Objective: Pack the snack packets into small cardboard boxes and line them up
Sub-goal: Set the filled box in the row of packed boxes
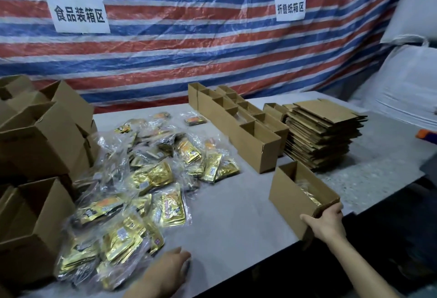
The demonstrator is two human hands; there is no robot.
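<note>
A heap of gold snack packets (142,179) in clear wrap covers the left half of the grey table (231,207). My right hand (325,223) grips the near end of a small open cardboard box (293,193) with gold packets inside, at the table's front right. My left hand (165,271) hovers with loosely curled fingers just right of the heap's near edge, holding nothing. A row of small open boxes (238,120) runs back from the middle of the table in two lines.
A stack of flat unfolded cartons (324,132) sits at the back right. Large open cardboard boxes (35,155) are piled along the left edge. A striped tarp (189,37) with two paper signs hangs behind. White sacks (406,84) stand at the right.
</note>
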